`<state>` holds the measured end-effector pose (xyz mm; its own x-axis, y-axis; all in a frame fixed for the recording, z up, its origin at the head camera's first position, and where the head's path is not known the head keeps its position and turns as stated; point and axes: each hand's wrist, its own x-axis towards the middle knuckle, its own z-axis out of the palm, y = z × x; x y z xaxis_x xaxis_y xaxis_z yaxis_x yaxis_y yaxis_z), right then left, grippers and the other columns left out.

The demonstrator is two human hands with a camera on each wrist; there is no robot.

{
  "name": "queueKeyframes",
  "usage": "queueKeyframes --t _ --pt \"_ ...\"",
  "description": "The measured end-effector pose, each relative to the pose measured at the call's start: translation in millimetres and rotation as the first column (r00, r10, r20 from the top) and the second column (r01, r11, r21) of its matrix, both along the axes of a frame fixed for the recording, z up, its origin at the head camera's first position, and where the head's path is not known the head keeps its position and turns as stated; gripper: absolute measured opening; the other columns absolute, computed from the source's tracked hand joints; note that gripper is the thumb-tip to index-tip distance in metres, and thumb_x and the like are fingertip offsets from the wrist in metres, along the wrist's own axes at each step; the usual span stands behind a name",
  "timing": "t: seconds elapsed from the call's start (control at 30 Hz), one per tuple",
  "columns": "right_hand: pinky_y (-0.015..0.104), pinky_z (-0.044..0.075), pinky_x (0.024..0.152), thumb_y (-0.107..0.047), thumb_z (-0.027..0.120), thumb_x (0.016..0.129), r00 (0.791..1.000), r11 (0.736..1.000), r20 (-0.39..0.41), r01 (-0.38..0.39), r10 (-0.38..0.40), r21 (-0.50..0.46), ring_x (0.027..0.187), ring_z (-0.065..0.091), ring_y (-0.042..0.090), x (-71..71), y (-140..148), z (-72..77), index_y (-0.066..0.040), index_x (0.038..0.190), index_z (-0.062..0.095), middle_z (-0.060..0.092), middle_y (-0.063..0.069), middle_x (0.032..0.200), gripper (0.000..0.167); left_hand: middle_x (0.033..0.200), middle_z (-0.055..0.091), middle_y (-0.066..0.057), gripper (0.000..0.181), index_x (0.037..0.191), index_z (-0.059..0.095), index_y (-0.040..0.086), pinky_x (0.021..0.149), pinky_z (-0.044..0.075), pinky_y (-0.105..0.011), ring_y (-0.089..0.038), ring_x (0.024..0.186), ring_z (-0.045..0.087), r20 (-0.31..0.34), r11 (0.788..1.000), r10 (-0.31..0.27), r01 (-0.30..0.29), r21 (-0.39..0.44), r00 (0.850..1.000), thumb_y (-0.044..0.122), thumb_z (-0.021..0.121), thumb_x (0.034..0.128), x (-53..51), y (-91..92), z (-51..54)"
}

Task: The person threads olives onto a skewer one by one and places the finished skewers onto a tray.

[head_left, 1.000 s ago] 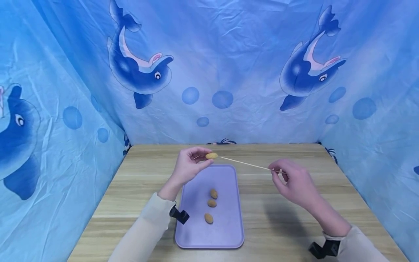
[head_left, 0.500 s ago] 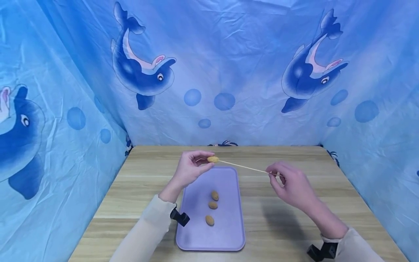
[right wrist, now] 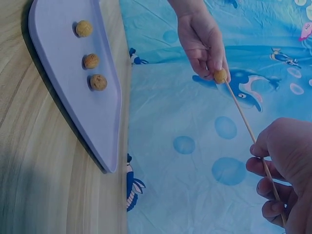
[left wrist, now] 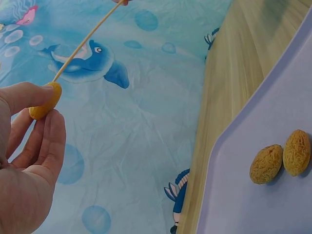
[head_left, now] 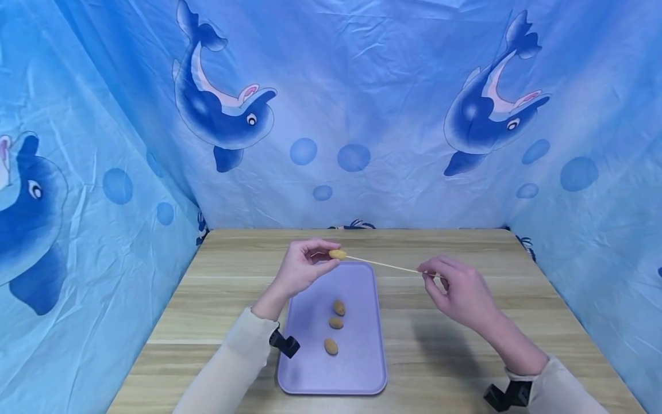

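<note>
The left hand [head_left: 302,269] pinches a yellow-brown oval piece [head_left: 338,254] between thumb and fingers above the far end of a purple tray [head_left: 357,356]. In the left wrist view, one end of a thin wooden stick [left wrist: 87,38] meets the piece [left wrist: 47,101]; whether it has entered cannot be told. The right hand [head_left: 465,290] grips the stick's other part, fingers curled round it, as the right wrist view shows on the stick [right wrist: 240,108]. Three similar brown pieces lie on the tray, one at the far side [head_left: 338,307], one mid-tray [head_left: 336,323], one nearer [head_left: 331,347].
The tray lies on a wooden table [head_left: 233,287]. Blue curtains [head_left: 320,115] with printed dolphins stand behind and at both sides of the table. A dark camera is strapped on each wrist, one at the left [head_left: 284,343] and one at the right [head_left: 509,395].
The right hand has moved slightly left, closer to the left hand, and the visible stretch of stick between them is a little shorter. The left hand keeps its pinch on the piece.
</note>
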<state>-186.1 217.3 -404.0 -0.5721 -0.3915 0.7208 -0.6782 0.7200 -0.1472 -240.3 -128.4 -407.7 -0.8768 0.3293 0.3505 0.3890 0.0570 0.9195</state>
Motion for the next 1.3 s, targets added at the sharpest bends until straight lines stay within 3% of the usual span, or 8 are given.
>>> queueKeyframes --t 0.6,0.93,1.3 --pt "0.010 0.037 0.051 0.007 0.079 0.086 0.996 0.998 0.059 -0.068 0.068 0.010 0.060 0.043 -0.003 -2.7 -2.1 -2.5 -0.016 0.100 0.079 0.074 -0.006 0.086 0.027 0.118 0.076 -0.024 0.025 0.118 0.077 -0.005 0.089 0.066 -0.025 -0.010 0.096 0.076 0.046 0.999 -0.024 0.025 -0.033 0.999 -0.002 0.078 0.0935 -0.2 0.4 -5.6" --pt "0.010 0.039 0.053 0.007 0.082 0.084 0.998 0.999 0.057 -0.026 0.025 0.018 0.063 0.046 -0.003 -3.2 -2.0 -4.6 -0.015 0.096 0.080 0.071 -0.007 0.083 0.025 0.117 0.076 -0.026 0.025 0.118 0.077 -0.006 0.085 0.067 -0.025 -0.010 0.093 0.076 0.079 0.998 -0.055 0.057 -0.030 0.995 -0.004 0.078 0.0927 0.7 2.8 -9.1" --pt "0.011 0.043 0.053 0.007 0.083 0.084 0.996 0.999 0.074 -0.045 0.045 0.001 0.064 0.049 -0.002 -4.1 -2.7 -5.7 -0.015 0.099 0.081 0.073 -0.006 0.085 0.026 0.116 0.077 -0.025 0.025 0.117 0.077 -0.005 0.083 0.067 -0.025 -0.010 0.091 0.075 0.081 0.997 -0.060 0.063 -0.037 0.995 -0.004 0.079 0.0921 0.0 4.9 -11.7"
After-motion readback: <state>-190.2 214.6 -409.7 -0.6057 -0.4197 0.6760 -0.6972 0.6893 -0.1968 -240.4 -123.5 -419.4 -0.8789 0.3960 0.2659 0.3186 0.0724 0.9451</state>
